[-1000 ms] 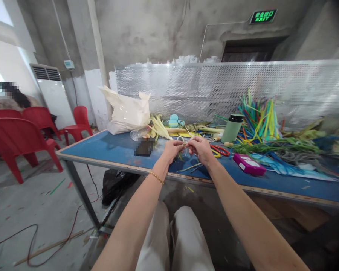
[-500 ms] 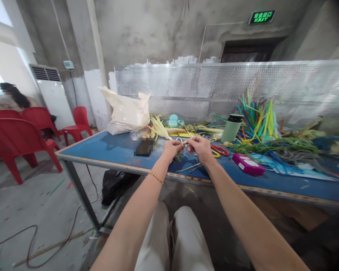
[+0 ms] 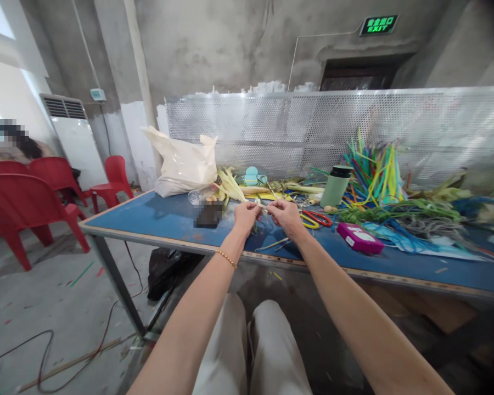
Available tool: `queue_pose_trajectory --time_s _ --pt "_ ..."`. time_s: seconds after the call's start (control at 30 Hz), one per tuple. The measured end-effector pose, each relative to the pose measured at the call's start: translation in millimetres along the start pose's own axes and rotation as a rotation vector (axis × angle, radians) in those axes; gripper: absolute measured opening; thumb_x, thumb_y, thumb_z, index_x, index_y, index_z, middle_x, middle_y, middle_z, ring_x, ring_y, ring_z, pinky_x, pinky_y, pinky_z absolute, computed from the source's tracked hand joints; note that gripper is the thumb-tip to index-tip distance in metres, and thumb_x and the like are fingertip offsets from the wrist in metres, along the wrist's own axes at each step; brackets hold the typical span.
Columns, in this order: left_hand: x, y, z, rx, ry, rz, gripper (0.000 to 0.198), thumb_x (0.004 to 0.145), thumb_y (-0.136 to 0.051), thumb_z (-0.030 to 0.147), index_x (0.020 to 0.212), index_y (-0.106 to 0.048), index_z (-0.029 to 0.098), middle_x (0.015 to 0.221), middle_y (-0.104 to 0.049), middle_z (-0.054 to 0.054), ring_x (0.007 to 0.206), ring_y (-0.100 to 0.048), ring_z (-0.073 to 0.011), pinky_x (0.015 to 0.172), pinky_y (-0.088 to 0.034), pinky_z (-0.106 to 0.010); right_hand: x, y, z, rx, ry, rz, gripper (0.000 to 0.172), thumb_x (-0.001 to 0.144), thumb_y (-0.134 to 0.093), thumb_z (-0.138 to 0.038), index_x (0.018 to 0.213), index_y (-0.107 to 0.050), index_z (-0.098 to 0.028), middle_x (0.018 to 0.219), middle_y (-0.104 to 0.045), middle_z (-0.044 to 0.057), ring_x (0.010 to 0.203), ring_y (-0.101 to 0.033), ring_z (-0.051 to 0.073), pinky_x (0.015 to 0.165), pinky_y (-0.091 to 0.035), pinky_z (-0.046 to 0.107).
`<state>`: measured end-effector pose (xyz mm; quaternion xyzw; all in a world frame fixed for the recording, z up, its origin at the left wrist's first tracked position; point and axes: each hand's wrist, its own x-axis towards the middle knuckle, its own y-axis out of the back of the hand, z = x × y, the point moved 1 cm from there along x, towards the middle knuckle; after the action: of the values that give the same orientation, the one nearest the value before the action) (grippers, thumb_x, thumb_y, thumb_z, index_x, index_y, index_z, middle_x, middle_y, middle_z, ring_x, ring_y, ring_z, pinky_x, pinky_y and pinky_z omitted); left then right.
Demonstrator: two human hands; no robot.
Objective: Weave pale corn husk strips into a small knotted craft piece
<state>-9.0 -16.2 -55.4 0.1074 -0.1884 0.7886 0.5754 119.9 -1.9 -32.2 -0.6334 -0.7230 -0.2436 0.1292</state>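
Over the front of the blue table (image 3: 181, 230), my left hand (image 3: 246, 216) and my right hand (image 3: 286, 215) are close together with fingers pinched. Between the fingertips shows a thin pale strip (image 3: 264, 208), small and partly hidden; it resembles corn husk, but I cannot be sure. Pale corn husks (image 3: 230, 185) lie just behind my left hand. To the right of my right hand are scissors with red handles (image 3: 319, 218) and a pair of yellow handles (image 3: 308, 221). Thin loose strips (image 3: 274, 244) rest on the table below the hands.
A cream plastic bag (image 3: 189, 162) and a pixelated dark object (image 3: 208, 214) are at left. A green bottle (image 3: 336, 186), colourful pipe cleaners (image 3: 379, 175), a purple box (image 3: 360, 238) and tangled green cord (image 3: 411, 211) fill the right. A perforated metal panel (image 3: 247, 120) stands behind.
My right hand has lowered slightly and drawn a little away from the left, its fingers turned more toward it. The pale strip between them shows differently. The view has shifted slightly.
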Motion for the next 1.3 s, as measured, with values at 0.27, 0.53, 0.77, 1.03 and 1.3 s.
queue_pose_trajectory --time_s 0.27,0.53,0.77,1.03,1.3 --pt "-4.0 0.7 2.7 -0.032 0.016 -0.059 0.012 0.076 -0.064 0.019 0.065 -0.066 0.013 0.055 -0.061 0.0 0.047 -0.052 -0.0101 0.05 -0.037 -0.023 1.5 -1.2 7.5 -0.115 0.001 -0.005 0.031 0.065 -0.071 -0.047 0.06 -0.058 -0.019 0.044 -0.051 -0.003 0.035 -0.04 0.01 0.036 -0.029 0.024" --pt "-2.5 -2.0 1.1 -0.164 0.11 -0.121 0.009 0.069 -0.07 0.019 0.064 -0.067 0.011 0.057 -0.062 -0.002 0.049 -0.052 -0.0095 0.053 -0.039 -0.023 4.3 -0.4 12.9 -0.198 0.031 0.022 0.031 0.067 -0.068 -0.047 0.058 -0.059 -0.019 0.043 -0.052 -0.002 0.038 -0.042 0.01 0.039 -0.029 0.023" --pt "-2.9 -1.5 -3.0 -0.223 0.071 -0.179 0.02 0.058 -0.081 0.024 0.062 -0.068 0.01 0.056 -0.06 -0.002 0.055 -0.052 -0.0096 0.059 -0.04 -0.024 3.2 -0.9 12.9 -0.19 0.026 0.059 0.023 0.069 -0.066 -0.037 0.058 -0.057 -0.02 0.042 -0.051 -0.003 0.039 -0.044 0.011 0.04 -0.032 0.023" --pt "-1.3 -1.3 -3.2 -0.237 0.111 -0.119 0.022 0.056 -0.082 0.025 0.063 -0.066 0.011 0.052 -0.057 0.0 0.051 -0.048 -0.0083 0.053 -0.034 -0.022 -2.9 -3.7 6.0 -0.151 0.003 0.006 0.02 0.07 -0.065 -0.034 0.058 -0.056 -0.02 0.04 -0.05 -0.004 0.034 -0.042 0.01 0.037 -0.031 0.023" --pt "-1.7 -0.4 -5.6 -0.209 0.069 -0.118 0.018 0.061 -0.077 0.025 0.059 -0.065 0.012 0.053 -0.057 -0.001 0.051 -0.047 -0.0081 0.052 -0.034 -0.022 -3.2 -4.3 6.0 -0.135 0.015 -0.027 0.029 0.07 -0.07 -0.044 0.058 -0.058 -0.02 0.04 -0.052 -0.003 0.033 -0.043 0.01 0.036 -0.032 0.022"
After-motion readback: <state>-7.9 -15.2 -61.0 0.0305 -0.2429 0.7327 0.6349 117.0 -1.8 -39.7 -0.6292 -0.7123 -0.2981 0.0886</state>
